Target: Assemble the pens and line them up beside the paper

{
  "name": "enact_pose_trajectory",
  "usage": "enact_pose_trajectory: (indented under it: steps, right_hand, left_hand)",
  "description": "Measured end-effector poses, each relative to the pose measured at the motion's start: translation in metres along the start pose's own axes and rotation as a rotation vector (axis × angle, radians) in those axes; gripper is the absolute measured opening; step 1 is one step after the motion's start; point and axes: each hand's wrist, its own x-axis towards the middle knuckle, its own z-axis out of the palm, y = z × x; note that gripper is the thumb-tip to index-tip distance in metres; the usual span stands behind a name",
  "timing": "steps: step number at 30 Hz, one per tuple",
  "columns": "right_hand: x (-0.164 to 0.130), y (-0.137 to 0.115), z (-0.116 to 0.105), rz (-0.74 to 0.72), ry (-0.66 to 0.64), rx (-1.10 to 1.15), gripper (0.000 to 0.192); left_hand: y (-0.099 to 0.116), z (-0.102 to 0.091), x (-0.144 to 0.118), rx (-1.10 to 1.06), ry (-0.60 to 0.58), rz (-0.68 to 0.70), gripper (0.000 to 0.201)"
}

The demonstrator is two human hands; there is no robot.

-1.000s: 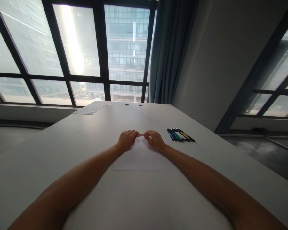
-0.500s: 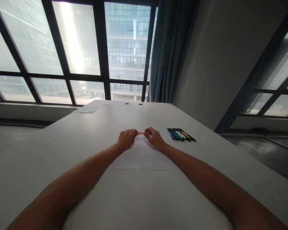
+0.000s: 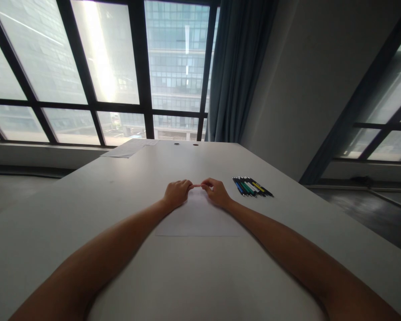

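Note:
My left hand (image 3: 178,192) is closed on one end of a thin reddish pen-like stick (image 3: 197,185). At its other end, the fingertips of my right hand (image 3: 217,191) pinch it. The stick lies roughly level between the two hands; its ends are hidden by my fingers, and its exact kind is too small to make out. Under my hands and forearms a blank white sheet of paper (image 3: 200,223) lies flat on the white table (image 3: 200,272).
A row of several pens (image 3: 253,187), mostly black with blue, green, white and yellow parts, lies right of my right hand. More paper sheets (image 3: 123,150) rest at the far left edge. Two round dark discs (image 3: 195,145) sit at the far end, before the window.
The fingers of my right hand have shifted slightly at the end of the reddish stick. My left hand and the pens stay in place.

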Motion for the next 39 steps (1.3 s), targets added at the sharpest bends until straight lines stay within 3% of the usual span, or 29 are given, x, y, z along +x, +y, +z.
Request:
enact_pose_trajectory:
  steps: [8,11,17,24,29,39]
  right_hand:
    - [0.0000,-0.0049,-0.0031,-0.031,0.060,0.044,0.007]
    - [0.0002,-0.0039,-0.0026,-0.013,0.072,0.099,0.017]
    - [0.0001,-0.0002,0.0005,0.074,0.009,0.080,0.017]
    - [0.0006,0.0009,-0.0006,0.078,0.117,0.067,0.009]
    - [-0.0023,0.0005,0.0033,0.041,0.044,0.096,0.009]
    - [-0.0040,-0.0085,0.0040,0.040,-0.035,0.181,0.021]
  left_hand:
    - [0.0016,-0.0009,-0.0004,0.008,-0.026,-0.026,0.031]
    - [0.0027,-0.0025,-0.0005,-0.006,-0.039,-0.041,0.030]
    - [0.0028,-0.0029,-0.0007,0.001,-0.059,-0.045,0.032]
    - [0.0048,-0.0060,-0.0011,-0.050,-0.062,-0.098,0.022]
    - [0.0046,-0.0076,-0.0023,-0.098,-0.011,-0.009,0.031]
    - [0.0027,-0.0028,-0.0017,-0.107,0.020,0.127,0.027]
